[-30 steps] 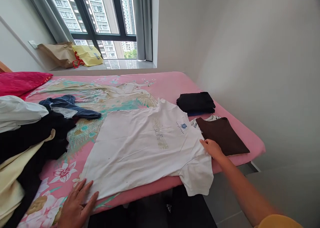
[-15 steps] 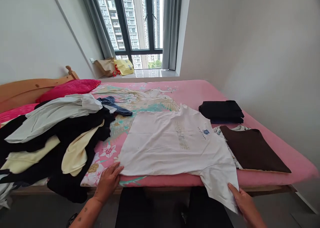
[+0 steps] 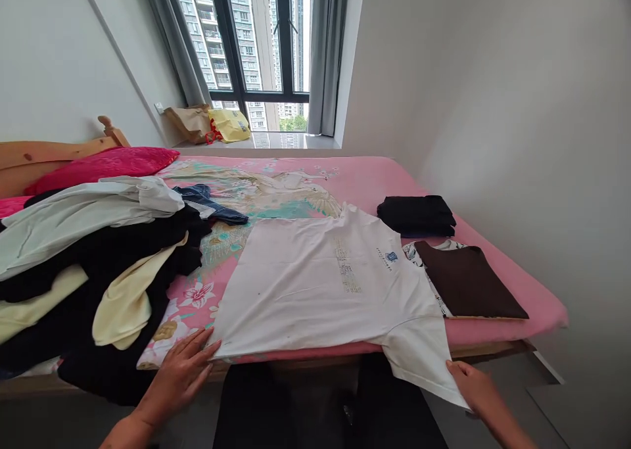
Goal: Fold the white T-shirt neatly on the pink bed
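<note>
A white T-shirt [image 3: 296,291] lies spread sideways on the bed, its collar side to the right and its hem to the left. Small prints mark its front. My left hand [image 3: 181,375] rests at the near corner of the hem, fingers stretched and a little apart, fingertips at the cloth's edge. Between thumb and fingers, my right hand [image 3: 477,391] pinches the edge of the near sleeve, which hangs over the front of the bed.
A heap of black, white and cream clothes [image 3: 123,252] covers the left side, with denim [image 3: 211,206] behind. Folded black clothes [image 3: 417,215] and a folded brown garment [image 3: 470,281] lie on the right. The bed [image 3: 365,173] meets a windowsill holding paper bags [image 3: 229,125].
My left hand has shifted left and its fingers have spread at the hem corner. My right hand still holds the sleeve edge. The whole view has turned slightly right.
</note>
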{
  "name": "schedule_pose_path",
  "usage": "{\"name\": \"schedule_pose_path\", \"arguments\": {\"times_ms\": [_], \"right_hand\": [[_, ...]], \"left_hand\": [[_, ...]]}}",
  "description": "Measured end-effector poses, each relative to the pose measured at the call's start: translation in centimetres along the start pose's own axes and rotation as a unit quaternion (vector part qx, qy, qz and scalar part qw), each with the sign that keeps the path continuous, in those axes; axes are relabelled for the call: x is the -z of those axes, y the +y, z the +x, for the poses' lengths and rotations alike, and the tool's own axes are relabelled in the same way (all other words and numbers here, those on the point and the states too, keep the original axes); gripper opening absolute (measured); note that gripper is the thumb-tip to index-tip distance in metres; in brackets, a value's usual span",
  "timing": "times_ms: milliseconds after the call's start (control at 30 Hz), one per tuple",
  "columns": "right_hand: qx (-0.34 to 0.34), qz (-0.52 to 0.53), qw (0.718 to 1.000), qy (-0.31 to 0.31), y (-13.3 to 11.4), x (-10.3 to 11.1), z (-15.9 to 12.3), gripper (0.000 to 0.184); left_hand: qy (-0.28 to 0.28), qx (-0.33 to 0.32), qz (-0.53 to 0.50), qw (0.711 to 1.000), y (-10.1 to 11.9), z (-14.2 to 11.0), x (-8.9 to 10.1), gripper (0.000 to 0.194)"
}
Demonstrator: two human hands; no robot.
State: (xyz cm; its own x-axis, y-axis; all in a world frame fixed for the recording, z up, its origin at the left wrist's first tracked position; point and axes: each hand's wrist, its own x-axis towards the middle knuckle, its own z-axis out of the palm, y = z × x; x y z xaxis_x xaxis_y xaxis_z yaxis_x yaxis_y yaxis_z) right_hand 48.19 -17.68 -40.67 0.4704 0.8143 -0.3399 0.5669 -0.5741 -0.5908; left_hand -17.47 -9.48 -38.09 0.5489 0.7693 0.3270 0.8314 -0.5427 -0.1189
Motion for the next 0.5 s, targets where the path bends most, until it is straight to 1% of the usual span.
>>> {"name": "schedule_pose_path", "arguments": {"times_ms": [33, 67, 100, 133, 200, 233, 267, 367, 433, 500], "right_hand": [[0.019, -0.036, 0.999, 0.005, 0.2, 0.0, 0.0, 0.036], [0.043, -0.063, 0.997, 0.024, 0.0, 0.2, 0.0, 0.033], [0.073, -0.077, 0.993, 0.056, -0.5, 0.4, 0.1, 0.03], [0.11, -0.077, 0.986, 0.097, -1.4, 0.7, 0.2, 0.029], [0.187, -0.054, 0.967, 0.166, -4.2, 1.0, 0.8, 0.029], [0.228, -0.042, 0.957, 0.174, -6.0, 1.0, 1.2, 0.029], [0.268, -0.034, 0.947, 0.172, -7.9, 0.8, 1.8, 0.028], [0.362, -0.03, 0.924, 0.12, -13.2, -0.8, 4.2, 0.028], [0.403, -0.041, 0.909, 0.095, -15.6, -2.3, 6.3, 0.029], [0.437, -0.069, 0.893, 0.083, -16.8, -3.9, 8.7, 0.032]], "left_hand": [[-0.001, 0.006, -0.011, 1.0, -0.2, 0.0, 0.1, 0.039], [0.005, 0.014, -0.022, 1.0, -0.5, 0.1, 0.2, 0.036], [0.016, 0.023, -0.034, 0.999, -0.8, 0.4, 0.2, 0.033], [0.028, 0.033, -0.048, 0.998, -1.2, 1.1, 0.1, 0.031], [0.043, 0.051, -0.082, 0.994, -1.6, 3.1, -0.3, 0.029], [0.045, 0.06, -0.102, 0.992, -1.7, 4.5, -0.6, 0.03], [0.043, 0.069, -0.122, 0.989, -1.5, 6.1, -1.0, 0.031], [0.012, 0.094, -0.169, 0.981, 0.2, 11.6, -2.2, 0.035], [-0.028, 0.103, -0.19, 0.976, 2.0, 15.2, -2.9, 0.04], [-0.069, 0.106, -0.213, 0.969, 3.6, 18.5, -3.8, 0.046]]}}
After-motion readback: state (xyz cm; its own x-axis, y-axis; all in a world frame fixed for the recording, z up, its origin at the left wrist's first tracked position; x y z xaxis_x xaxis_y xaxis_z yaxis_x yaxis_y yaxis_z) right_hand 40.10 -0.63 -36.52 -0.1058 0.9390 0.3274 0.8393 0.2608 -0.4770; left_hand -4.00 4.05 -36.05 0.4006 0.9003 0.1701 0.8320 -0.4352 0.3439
